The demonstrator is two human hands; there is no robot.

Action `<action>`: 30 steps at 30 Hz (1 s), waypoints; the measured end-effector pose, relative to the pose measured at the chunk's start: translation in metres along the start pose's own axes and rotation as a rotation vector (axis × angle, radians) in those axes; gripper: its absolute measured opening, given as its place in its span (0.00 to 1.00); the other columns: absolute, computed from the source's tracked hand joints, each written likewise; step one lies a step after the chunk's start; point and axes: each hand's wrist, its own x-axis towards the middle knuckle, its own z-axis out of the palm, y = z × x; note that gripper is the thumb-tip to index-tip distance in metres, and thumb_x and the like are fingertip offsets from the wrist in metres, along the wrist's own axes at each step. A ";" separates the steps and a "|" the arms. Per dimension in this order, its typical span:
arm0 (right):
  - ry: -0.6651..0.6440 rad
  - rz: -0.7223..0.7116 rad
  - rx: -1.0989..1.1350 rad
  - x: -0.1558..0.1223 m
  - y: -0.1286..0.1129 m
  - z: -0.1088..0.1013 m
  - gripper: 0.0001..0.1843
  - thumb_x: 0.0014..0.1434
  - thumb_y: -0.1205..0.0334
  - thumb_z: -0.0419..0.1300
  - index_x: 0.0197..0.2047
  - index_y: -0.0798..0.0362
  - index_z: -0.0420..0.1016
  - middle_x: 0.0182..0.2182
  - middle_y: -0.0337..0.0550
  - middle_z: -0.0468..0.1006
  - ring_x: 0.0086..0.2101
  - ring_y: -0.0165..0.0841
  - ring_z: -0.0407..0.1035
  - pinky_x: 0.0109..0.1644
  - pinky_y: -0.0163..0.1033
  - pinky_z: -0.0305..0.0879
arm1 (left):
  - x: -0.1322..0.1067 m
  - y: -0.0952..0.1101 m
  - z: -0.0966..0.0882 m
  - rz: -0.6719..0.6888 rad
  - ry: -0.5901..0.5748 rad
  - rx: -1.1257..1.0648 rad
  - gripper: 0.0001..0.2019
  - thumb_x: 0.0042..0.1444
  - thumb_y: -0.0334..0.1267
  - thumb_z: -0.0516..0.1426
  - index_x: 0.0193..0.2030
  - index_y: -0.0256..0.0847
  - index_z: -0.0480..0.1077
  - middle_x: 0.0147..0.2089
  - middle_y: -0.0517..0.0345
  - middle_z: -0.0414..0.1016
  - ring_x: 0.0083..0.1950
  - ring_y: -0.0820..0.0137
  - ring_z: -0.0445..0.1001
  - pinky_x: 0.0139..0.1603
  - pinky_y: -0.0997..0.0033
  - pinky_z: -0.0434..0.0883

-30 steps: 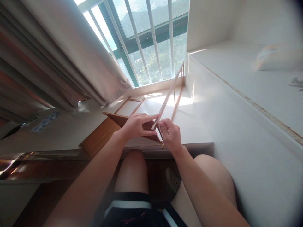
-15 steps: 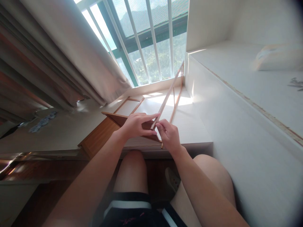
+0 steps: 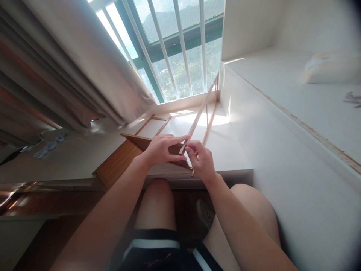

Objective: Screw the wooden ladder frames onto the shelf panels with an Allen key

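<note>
A long wooden bar (image 3: 199, 116) of a slim wooden frame slants from the window corner down to my hands. My left hand (image 3: 163, 148) grips around the bar's near end, with the index finger above it and the thumb below. My right hand (image 3: 200, 160) is closed in a pinch against the right side of that end; whatever lies between its fingertips is too small to make out. Under my left hand a brown wooden panel (image 3: 135, 141) lies tilted, partly hidden by the hand and forearm. Another frame part (image 3: 163, 126) with thin rails lies behind it.
The pale ledge (image 3: 228, 154) carries the wooden parts, below a barred window (image 3: 180, 56). A white side wall (image 3: 270, 150) rises close on the right, topped by a shelf with a blurred pale package (image 3: 332, 69) and small metal items (image 3: 352, 98). Curtains (image 3: 84, 56) hang left.
Both hands keep their places at the bar's end. The right fingers have shifted very slightly; the wooden parts look the same.
</note>
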 end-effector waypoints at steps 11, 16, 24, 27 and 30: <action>-0.024 0.025 -0.061 0.001 0.002 0.002 0.21 0.70 0.54 0.45 0.26 0.51 0.62 0.21 0.37 0.64 0.24 0.30 0.60 0.31 0.36 0.54 | 0.000 0.000 0.000 -0.017 -0.008 0.005 0.35 0.52 0.58 0.61 0.65 0.49 0.64 0.40 0.55 0.77 0.42 0.65 0.74 0.46 0.68 0.66; -0.007 0.068 -0.051 -0.001 0.017 0.001 0.26 0.71 0.51 0.39 0.27 0.51 0.64 0.20 0.39 0.66 0.25 0.31 0.62 0.33 0.36 0.56 | 0.002 0.005 -0.004 0.000 0.006 -0.050 0.32 0.53 0.53 0.61 0.63 0.46 0.66 0.42 0.56 0.78 0.43 0.65 0.74 0.47 0.69 0.67; -0.103 0.181 -0.053 -0.028 0.029 0.006 0.25 0.70 0.49 0.44 0.25 0.52 0.65 0.19 0.36 0.65 0.23 0.31 0.62 0.31 0.36 0.55 | 0.002 0.007 -0.003 0.024 0.054 -0.027 0.28 0.53 0.49 0.60 0.60 0.47 0.66 0.41 0.59 0.79 0.43 0.65 0.76 0.43 0.70 0.67; -0.109 0.188 -0.084 -0.037 0.022 0.003 0.25 0.71 0.51 0.44 0.26 0.52 0.66 0.19 0.36 0.65 0.23 0.30 0.61 0.30 0.36 0.54 | -0.001 0.006 0.000 0.009 0.079 0.011 0.27 0.54 0.52 0.58 0.60 0.48 0.66 0.40 0.59 0.79 0.41 0.64 0.76 0.41 0.70 0.66; -0.110 0.170 -0.169 -0.043 0.006 -0.009 0.23 0.70 0.53 0.45 0.26 0.52 0.66 0.20 0.37 0.66 0.24 0.30 0.62 0.31 0.36 0.55 | -0.002 0.005 0.001 -0.006 0.078 0.042 0.27 0.55 0.54 0.57 0.60 0.50 0.65 0.36 0.60 0.78 0.39 0.63 0.76 0.38 0.69 0.65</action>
